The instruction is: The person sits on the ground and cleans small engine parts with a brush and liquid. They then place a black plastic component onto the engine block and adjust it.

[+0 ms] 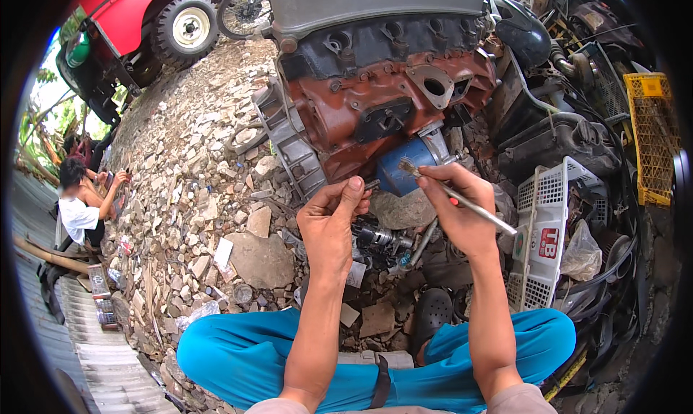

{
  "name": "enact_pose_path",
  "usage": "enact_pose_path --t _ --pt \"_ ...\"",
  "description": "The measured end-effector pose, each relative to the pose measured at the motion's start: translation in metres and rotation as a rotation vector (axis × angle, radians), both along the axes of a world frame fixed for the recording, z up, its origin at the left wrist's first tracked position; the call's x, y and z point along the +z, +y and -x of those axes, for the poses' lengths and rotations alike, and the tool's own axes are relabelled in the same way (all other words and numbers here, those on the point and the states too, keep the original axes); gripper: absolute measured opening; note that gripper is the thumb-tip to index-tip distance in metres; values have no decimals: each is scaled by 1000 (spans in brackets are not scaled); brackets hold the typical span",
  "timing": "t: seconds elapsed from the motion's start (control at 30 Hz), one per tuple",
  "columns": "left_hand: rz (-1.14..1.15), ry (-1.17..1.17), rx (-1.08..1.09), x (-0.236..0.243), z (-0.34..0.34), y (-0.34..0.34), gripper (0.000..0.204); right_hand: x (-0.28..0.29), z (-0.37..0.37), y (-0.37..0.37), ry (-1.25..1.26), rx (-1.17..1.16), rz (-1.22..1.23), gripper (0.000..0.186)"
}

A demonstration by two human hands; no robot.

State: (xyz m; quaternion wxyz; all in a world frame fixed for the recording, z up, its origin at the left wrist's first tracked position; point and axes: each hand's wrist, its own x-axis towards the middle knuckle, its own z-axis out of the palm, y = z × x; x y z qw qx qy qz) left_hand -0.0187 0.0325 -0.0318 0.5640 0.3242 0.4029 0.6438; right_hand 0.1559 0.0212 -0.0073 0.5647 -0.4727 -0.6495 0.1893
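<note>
My right hand point(462, 205) pinches a small brush point(476, 215) with a slim silvery handle. The brush's frayed bristle head point(409, 168) points left, in front of the blue oil filter point(401, 170). Between the thumb and fingers of my left hand point(332, 215) sits a small dark, bolt-like metal piece point(371, 185), mostly covered by the fingers. Bristles and metal piece are apart. Just beyond both hands stands a reddish-brown engine block point(325, 111) with a black cylinder head and a grey cover point(375, 2).
Below my hands lie greasy metal parts point(382, 235) and a flat stone point(263, 259). At right are a white plastic crate point(541, 219), a yellow crate point(653, 125) and a black tank point(563, 143). Another person point(83, 201) squats far left. A red vehicle point(130, 13) stands behind.
</note>
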Motion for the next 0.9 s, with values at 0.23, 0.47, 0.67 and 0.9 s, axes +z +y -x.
enact_pose_path --t 0.23,0.47,0.67,0.9 --pt "9 21 33 -2 -4 -1 21 1 9 -5 -20 98 -45 12" --pt "-43 0 85 -7 -7 -1 21 13 19 -15 56 127 11 10" --pt "-62 66 180 9 2 -2 17 12 12 -13 -82 88 46 17" --pt "-80 58 243 8 -4 -5 14 1 39 -12 -156 118 -224 18"
